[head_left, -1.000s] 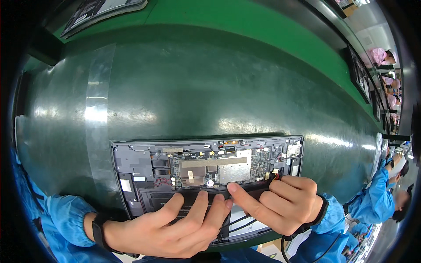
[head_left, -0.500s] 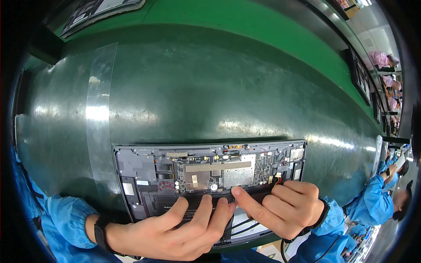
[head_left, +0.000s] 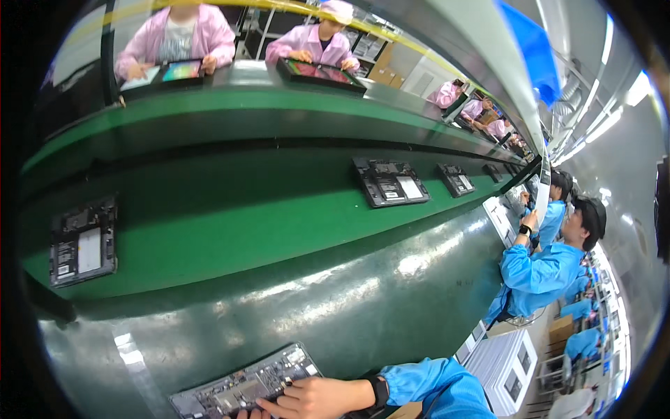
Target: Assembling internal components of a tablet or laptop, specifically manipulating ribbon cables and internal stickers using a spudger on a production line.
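At the lower edge lies a laptop base with its inside bare, showing a dark circuit board and a pale metal shield; its near part is cut off by the picture's edge. My right hand reaches over it from the right. The index finger is stretched onto the board and the others are partly bent, with nothing seen in its grasp. Of my left hand only a few fingertips show at the bottom, stretched out and touching the laptop beside the right index finger.
A green conveyor belt runs beyond the dark worktable, carrying several opened laptop bases. Across it, people in pink handle screens. To the right, a person in blue works near a stack of white panels.
The view has swung up and to the right, showing the belt and other people. The laptop and my hands now sit at the lower edge, and my left hand is mostly out of the picture.
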`<state>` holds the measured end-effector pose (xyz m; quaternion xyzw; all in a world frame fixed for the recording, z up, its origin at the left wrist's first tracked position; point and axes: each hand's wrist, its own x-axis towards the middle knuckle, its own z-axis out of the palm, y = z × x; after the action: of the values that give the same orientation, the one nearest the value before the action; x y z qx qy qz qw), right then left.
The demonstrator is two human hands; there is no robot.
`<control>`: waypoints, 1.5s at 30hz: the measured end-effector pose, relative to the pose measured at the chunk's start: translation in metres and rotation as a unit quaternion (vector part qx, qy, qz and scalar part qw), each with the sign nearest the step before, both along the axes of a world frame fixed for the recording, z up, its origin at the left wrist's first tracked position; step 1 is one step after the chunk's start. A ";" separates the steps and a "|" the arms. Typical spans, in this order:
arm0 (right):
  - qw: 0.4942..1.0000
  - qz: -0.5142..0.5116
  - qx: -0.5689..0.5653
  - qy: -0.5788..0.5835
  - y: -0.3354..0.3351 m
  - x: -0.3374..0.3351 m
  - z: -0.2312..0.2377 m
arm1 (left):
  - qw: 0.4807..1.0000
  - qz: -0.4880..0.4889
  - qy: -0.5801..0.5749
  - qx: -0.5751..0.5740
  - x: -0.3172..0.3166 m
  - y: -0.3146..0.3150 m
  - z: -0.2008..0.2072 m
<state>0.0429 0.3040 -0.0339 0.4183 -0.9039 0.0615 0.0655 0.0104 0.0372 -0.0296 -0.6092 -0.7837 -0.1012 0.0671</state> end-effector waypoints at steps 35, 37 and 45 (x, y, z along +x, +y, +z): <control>0.787 -0.553 -0.271 0.027 -0.016 0.182 0.043 | 0.849 0.292 -0.276 0.343 0.136 -0.022 0.033; 0.918 -0.338 -0.197 -0.063 -0.056 0.193 0.043 | 0.846 0.226 -0.372 0.308 0.163 -0.033 0.030; 0.926 -0.188 -0.274 -0.181 -0.124 0.166 0.044 | 0.855 0.215 -0.369 0.294 0.173 -0.085 0.013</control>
<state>0.2089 0.1800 0.0105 0.1881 -0.9103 0.3680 0.0231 0.1839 -0.0482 -0.0162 -0.2952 -0.7959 -0.5276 -0.0312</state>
